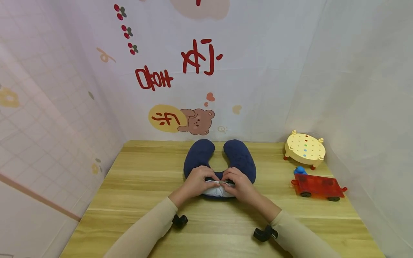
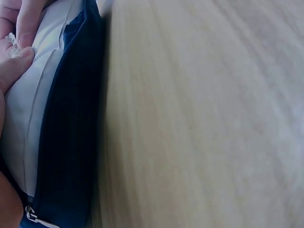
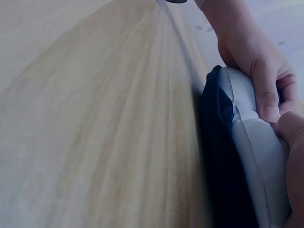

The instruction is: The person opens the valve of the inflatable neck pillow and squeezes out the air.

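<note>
A navy U-shaped neck pillow (image 1: 200, 154) lies on the table with its ends pointing away from me. Its cover is unzipped along the near curve, and the white inner lining (image 3: 251, 137) shows through the opening. The metal zipper pull (image 2: 40, 218) hangs at one end of that opening. My left hand (image 1: 200, 181) and right hand (image 1: 238, 182) meet at the middle of the curve, thumbs and fingers pinching the upper edge of the opening. Between the fingertips is a small clear piece (image 2: 13, 43), too blurred to identify.
At the right of the table stand a cream round pegboard stool (image 1: 304, 148) on short legs, a blue toy (image 1: 300, 170) and a translucent red wheeled cart (image 1: 317, 186). A printed cloth wall (image 1: 258, 71) rises behind the table's far edge.
</note>
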A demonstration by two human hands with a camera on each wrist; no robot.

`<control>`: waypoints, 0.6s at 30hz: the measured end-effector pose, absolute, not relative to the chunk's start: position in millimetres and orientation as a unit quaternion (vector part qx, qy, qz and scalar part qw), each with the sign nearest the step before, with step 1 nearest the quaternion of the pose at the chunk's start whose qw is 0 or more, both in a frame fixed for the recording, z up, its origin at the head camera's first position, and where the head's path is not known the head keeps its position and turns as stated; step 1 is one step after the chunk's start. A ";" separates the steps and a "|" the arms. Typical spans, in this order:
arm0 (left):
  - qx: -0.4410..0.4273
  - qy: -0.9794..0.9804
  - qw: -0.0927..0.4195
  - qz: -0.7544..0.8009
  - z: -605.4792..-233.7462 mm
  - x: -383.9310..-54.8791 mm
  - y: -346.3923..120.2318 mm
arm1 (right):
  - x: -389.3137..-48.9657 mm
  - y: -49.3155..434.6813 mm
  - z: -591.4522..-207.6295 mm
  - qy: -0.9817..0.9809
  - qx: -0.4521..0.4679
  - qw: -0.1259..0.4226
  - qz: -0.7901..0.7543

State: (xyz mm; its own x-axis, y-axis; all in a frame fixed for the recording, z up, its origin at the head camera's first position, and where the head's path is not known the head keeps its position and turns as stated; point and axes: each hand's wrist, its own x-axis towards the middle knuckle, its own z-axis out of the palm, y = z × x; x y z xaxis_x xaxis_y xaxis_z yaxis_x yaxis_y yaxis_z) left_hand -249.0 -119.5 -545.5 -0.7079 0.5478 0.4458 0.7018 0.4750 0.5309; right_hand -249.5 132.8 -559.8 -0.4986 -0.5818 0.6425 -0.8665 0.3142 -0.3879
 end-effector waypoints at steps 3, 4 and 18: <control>-0.372 -0.849 0.106 -0.361 -548.0 -250.8 -117.6 | -249.5 137.5 -560.9 -0.789 0.456 0.174 0.375; -0.371 -0.848 0.106 -0.363 -548.2 -251.0 -118.8 | -250.3 137.7 -559.9 -0.790 0.457 0.163 0.376; -0.357 -0.844 0.095 -0.388 -556.3 -255.7 -121.1 | -263.2 145.4 -552.8 -0.813 0.459 0.139 0.329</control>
State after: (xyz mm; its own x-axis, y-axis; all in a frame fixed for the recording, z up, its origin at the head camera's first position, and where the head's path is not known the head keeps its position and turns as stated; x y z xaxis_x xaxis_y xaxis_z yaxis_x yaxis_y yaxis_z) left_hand -255.7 -121.1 -556.3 -0.7276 0.5292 0.4366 0.6759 0.4442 0.5881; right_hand -263.2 145.4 -552.8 -0.5395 -0.6556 0.5283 -0.8385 0.3614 -0.4078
